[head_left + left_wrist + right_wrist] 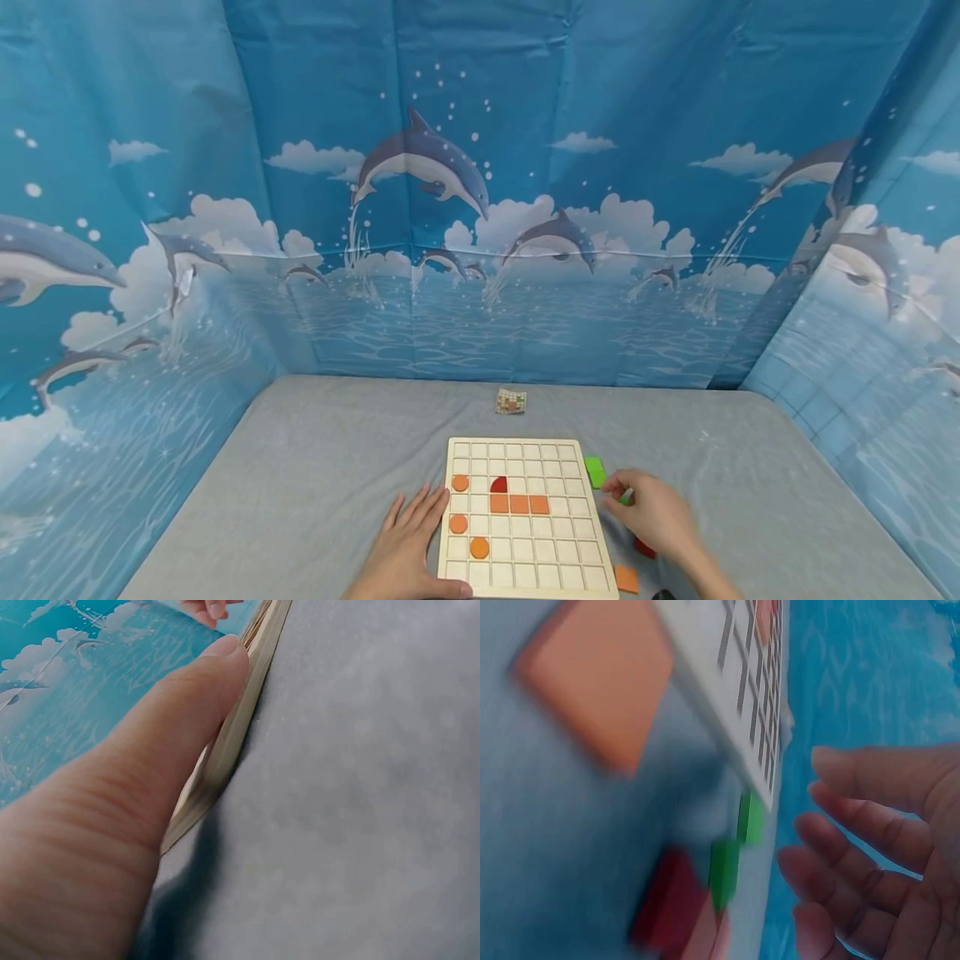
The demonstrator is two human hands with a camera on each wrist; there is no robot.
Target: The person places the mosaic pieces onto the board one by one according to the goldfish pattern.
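Note:
A wooden grid board (536,550) lies on the grey cloth. Along its left side rests my left hand (408,546), fingers extended and thumb over the near corner, as the left wrist view also shows. Three orange discs (479,547) sit in left-hand cells; a dark red quarter-round tile (499,485) stands above a row of three orange square tiles (519,504). Right of the board hovers my right hand (660,512), near green tiles (595,472). Its fingers (855,802) are loosely bent, with nothing seen between them in the right wrist view.
A small printed card (512,402) lies beyond the board. Beside the board's near right corner lie an orange square tile (626,579) and red pieces (644,547), partly behind the right hand. Blue dolphin-print curtains (480,325) hang round the table.

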